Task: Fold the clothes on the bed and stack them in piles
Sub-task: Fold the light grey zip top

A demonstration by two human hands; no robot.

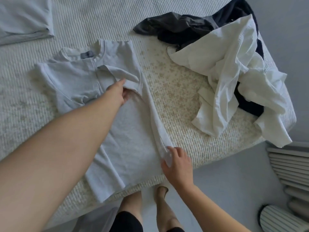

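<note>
A pale grey T-shirt (127, 134) lies flat on the bed (175, 91), collar pointing away from me, its right side folded inward. My left hand (118, 92) reaches across it and pinches the folded-over right sleeve near the armpit. My right hand (177, 163) pinches the folded right edge of the shirt near the hem, by the bed's front edge. A folded pale garment (23, 19) lies at the far left corner of the view. A heap of unfolded clothes sits to the right: a white shirt (225, 81) on top of dark garments (180, 25).
The bed's front edge runs just in front of my legs (133, 208), and its right edge drops to the grey floor (225, 190). A striped ribbed object (291, 166) and a striped slipper-like item (274, 218) lie on the floor at the lower right.
</note>
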